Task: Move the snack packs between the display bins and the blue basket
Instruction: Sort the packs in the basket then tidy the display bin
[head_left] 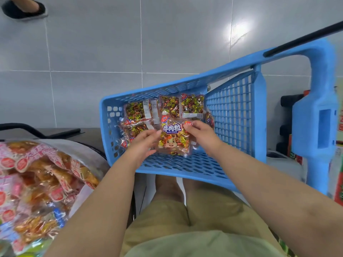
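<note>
A blue basket point(185, 169) on wheels stands in front of me, tilted toward me. Several clear snack packs point(169, 105) of gold-wrapped beef cubes lie on its bottom. Both my hands reach into it and hold one beef cubes pack point(173, 140), label up. My left hand point(143, 140) grips its left edge. My right hand point(201, 133) pinches its upper right corner.
A display bin point(89, 151) at the lower left is heaped with pink and orange snack packs point(37, 180). The basket's tall blue handle point(319, 115) rises on the right, with shelf goods behind it. A person's shoe point(24, 9) is at the top left of the grey tiled floor.
</note>
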A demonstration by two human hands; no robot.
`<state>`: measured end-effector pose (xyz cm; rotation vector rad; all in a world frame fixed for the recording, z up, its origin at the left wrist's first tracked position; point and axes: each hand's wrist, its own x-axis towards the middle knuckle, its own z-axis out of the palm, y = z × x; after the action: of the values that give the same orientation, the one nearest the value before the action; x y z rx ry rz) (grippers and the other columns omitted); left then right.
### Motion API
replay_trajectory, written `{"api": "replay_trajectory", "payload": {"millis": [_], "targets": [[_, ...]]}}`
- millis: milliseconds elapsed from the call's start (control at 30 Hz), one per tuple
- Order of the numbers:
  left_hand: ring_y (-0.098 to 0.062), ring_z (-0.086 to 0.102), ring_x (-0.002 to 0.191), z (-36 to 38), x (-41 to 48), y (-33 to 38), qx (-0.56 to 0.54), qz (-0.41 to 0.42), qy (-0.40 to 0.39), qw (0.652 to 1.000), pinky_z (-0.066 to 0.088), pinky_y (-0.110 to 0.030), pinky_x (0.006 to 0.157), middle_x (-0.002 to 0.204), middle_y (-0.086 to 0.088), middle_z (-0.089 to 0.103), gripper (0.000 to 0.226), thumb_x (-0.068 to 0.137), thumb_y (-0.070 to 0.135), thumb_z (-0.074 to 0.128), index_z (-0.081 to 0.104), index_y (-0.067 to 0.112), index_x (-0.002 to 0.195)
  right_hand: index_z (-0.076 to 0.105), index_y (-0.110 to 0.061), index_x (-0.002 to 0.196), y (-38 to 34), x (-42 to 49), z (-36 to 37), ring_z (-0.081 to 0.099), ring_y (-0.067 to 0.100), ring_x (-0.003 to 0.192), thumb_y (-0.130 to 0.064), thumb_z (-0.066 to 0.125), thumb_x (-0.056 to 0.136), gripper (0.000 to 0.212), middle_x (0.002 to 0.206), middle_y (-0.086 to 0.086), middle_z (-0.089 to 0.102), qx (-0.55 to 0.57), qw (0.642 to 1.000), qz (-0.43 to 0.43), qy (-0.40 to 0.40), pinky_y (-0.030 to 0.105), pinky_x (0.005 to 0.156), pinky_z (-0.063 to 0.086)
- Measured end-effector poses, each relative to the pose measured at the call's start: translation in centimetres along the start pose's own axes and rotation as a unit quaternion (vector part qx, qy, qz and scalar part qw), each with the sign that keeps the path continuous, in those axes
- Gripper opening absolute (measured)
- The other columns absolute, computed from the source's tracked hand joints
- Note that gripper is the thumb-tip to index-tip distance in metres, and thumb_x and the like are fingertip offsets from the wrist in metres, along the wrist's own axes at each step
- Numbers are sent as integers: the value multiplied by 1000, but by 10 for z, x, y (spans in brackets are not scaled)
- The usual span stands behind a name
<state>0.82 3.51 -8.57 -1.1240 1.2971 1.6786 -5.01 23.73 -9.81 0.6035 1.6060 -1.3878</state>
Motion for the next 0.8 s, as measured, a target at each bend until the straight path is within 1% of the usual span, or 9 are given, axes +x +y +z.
{"api": "replay_trajectory", "payload": {"millis": [100, 167, 233, 333, 400, 500, 633, 700, 800], "targets": [[-12, 70, 93, 7, 2, 10, -35, -4, -51, 998, 57, -28, 67, 101, 3, 74, 48, 67, 32, 75, 62, 18, 111, 63, -13, 97, -8, 3, 5, 69, 10, 73, -19, 62, 90, 9, 84, -1, 73, 145, 984, 60, -81, 23, 63, 54], [-10, 70, 91, 8, 5, 13, -18, -15, -53, 998, 56, -23, 62, 95, 7, 76, 39, 68, 25, 78, 64, 23, 104, 63, -16, 101, -11, 10, 9, 69, 11, 75, -25, 61, 91, 14, 83, -4, 73, 156, 979, 82, -103, 23, 65, 55], [-2, 69, 84, 7, 10, 12, -14, -20, -25, 999, 53, -19, 54, 84, 13, 75, 24, 78, 19, 76, 62, 29, 94, 61, -17, 105, -10, 23, 8, 65, 9, 79, -34, 57, 92, 22, 85, -7, 70, 141, 983, 92, -72, 24, 71, 53], [5, 66, 58, -1, 18, 6, -5, -4, 60, 998, 48, -13, 42, 80, 14, 73, 19, 83, 16, 74, 60, 28, 90, 59, -15, 120, 7, 52, -4, 57, 16, 103, -32, 55, 94, 31, 119, 2, 61, -8, 992, 109, 55, 30, 93, 44], [-1, 69, 65, -5, 21, 1, 3, -8, 83, 997, 51, -17, 45, 92, 6, 72, 24, 83, 15, 74, 62, 20, 103, 57, -14, 125, 21, 71, -11, 53, 24, 113, -26, 55, 94, 33, 129, 7, 56, -184, 971, 120, 93, 33, 96, 42], [-16, 69, 92, -11, 27, -7, 9, -15, 91, 996, 59, -31, 64, 113, -2, 69, 43, 82, 13, 74, 57, 17, 121, 44, -10, 136, 36, 93, -12, 50, 31, 120, -36, 60, 90, 55, 136, 14, 49, -340, 922, 175, 51, 36, 97, 45], [-22, 60, 113, -17, 33, -15, 13, -16, 112, 994, 54, -47, 90, 133, -3, 58, 56, 83, 22, 74, 50, 16, 133, 24, -8, 145, 49, 110, -7, 45, 33, 126, -55, 69, 76, 94, 144, 14, 40, -423, 880, 216, 15, 36, 96, 45], [-21, 57, 116, -18, 34, -18, 8, -17, 125, 992, 52, -46, 91, 134, 1, 55, 54, 83, 25, 74, 50, 13, 130, 26, -5, 143, 50, 116, -6, 52, 30, 117, -54, 74, 72, 99, 137, 14, 47, -408, 882, 236, 27, 32, 84, 49], [-19, 65, 105, -19, 37, -21, -29, -17, 141, 989, 56, -41, 85, 120, 0, 66, 42, 84, 22, 73, 58, 17, 122, 34, -6, 141, 46, 120, -4, 48, 31, 122, -66, 71, 65, 104, 136, 14, 48, -458, 852, 251, 33, 37, 95, 48]]}}
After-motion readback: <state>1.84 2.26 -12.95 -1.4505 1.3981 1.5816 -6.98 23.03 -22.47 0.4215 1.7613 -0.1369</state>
